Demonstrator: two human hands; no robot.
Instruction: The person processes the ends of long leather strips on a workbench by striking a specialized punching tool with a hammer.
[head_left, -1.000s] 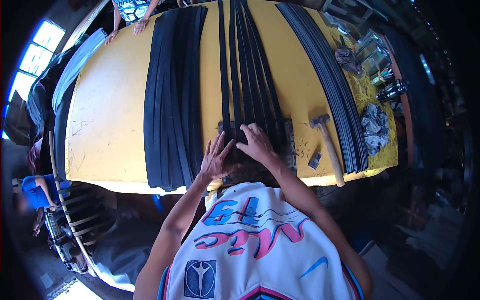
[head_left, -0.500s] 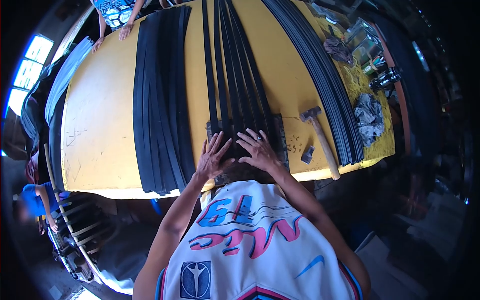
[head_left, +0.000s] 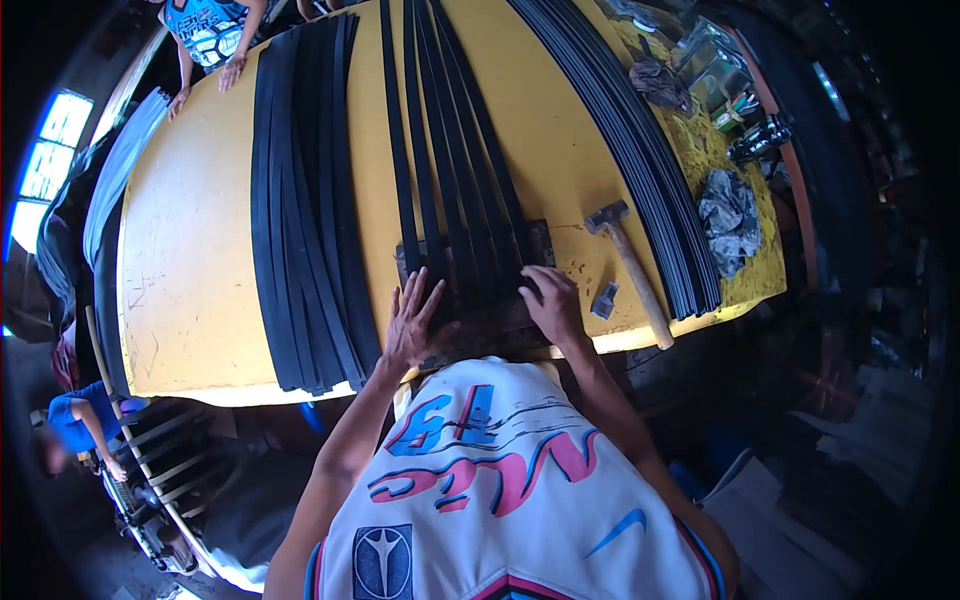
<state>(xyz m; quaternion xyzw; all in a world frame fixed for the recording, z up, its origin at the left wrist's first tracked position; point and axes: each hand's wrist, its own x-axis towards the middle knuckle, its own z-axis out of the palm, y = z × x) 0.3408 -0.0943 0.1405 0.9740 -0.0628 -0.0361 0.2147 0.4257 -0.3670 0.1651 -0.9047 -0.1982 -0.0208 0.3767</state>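
The left hand [head_left: 408,328] has its fingers spread and extended, laid at the lower left of a dark, worn rectangular board [head_left: 543,240] in the centre of the frame. The right hand [head_left: 556,305] has bent fingers, their tips at the board's right side near the lower end of the outermost strip; whether they pinch it, I cannot tell. Between the hands, the long, narrow black strips [head_left: 447,170] reach the board, close together at the top centre of the frame and fanned out lower down.

Just right of the board, a small grey metal piece [head_left: 604,300] lies near a hammer with a wooden handle [head_left: 635,277], its head toward the upper left. Farther right, a neat stack of black strips [head_left: 640,165] runs along the yellow table [head_left: 190,260], and a crumpled grey cloth [head_left: 729,222] lies beyond it. Left of the board is a broad, overlapping bundle of black strips [head_left: 300,200]. At the upper left, a person in a blue and white patterned top [head_left: 207,28] rests both hands at the table's edge.
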